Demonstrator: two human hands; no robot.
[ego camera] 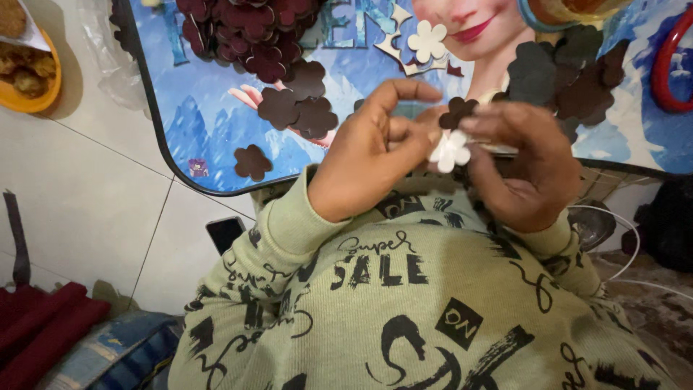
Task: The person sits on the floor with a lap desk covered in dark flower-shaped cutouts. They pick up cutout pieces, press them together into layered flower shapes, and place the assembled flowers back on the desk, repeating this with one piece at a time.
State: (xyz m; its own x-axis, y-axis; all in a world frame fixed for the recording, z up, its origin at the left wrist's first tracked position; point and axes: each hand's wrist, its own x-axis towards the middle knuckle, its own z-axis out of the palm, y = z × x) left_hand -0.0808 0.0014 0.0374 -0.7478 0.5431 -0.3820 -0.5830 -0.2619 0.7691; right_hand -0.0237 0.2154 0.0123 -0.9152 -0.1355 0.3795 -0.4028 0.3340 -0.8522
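Left hand [372, 155] and right hand [530, 166] meet above the edge of the blue picture tray [195, 108]. Fingers of both pinch a white flower cutout [449, 150] with a dark brown flower cutout [458, 112] touching its top. Loose brown flower cutouts [296, 108] lie on the tray, a pile of maroon ones [249, 29] further back.

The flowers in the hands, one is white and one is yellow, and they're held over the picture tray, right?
Not quite. The head view shows the hands holding a white flower and a dark brown flower, not a yellow one. The left hand and right hand do pinch them together over the edge of the picture tray.
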